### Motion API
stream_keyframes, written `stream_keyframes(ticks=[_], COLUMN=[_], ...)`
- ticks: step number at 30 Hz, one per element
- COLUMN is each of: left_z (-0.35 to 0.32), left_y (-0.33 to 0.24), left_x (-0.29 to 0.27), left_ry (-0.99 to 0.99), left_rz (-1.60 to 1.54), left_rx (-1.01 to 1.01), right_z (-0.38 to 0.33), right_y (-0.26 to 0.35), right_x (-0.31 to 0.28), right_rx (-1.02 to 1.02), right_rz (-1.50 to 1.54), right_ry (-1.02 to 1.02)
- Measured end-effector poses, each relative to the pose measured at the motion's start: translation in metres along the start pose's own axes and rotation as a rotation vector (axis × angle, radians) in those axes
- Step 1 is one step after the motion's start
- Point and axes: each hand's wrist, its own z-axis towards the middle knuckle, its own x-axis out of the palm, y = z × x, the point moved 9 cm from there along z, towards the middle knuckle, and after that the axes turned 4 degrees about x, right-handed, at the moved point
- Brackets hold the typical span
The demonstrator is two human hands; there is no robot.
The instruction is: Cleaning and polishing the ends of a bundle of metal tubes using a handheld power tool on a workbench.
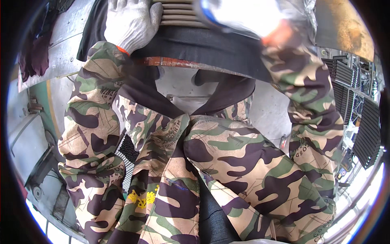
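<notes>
My left hand (132, 24), in a white knit glove with an orange cuff edge, lies flat at the upper left with its thumb apart; its fingertips run out of view. It rests on dark cloth (174, 42), against a row of parallel olive-brown bars (178, 12). At the upper right my right hand (252, 18), white-gloved, is smeared by motion above the same cloth. Something with a blue edge (208, 15) shows at its left side, too blurred to name. Whether those fingers grip anything is hidden.
A worn red edge (174, 62) borders the worktop in front of me. Dark purple cloth (40, 59) hangs over a grey metal surface (67, 36) on the left. To the right are a brown-stained sheet (347, 26), crumpled clear plastic (310, 16) and stacked dark ribbed parts (365, 136).
</notes>
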Motion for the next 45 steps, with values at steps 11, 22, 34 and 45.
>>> stream_keyframes(ticks=[11,22,34,45], left_z=[0.019,0.026,0.026,0.033], left_y=[0.003,-0.003,0.006,-0.001], left_x=[-0.002,0.009,-0.004,-0.003], left_ry=[-0.003,-0.104,-0.078,-0.114], left_rz=[-0.007,0.026,0.016,0.012], left_rx=[-0.029,0.013,0.018,0.008], right_z=[-0.026,0.019,-0.015,-0.042], right_y=[-0.045,0.006,-0.013,-0.053], right_x=[-0.006,0.007,-0.009,-0.017], right_rx=[0.076,-0.061,0.039,0.078], right_rz=[-0.091,0.01,-0.021,-0.063], right_ry=[0.077,-0.066,0.022,0.074])
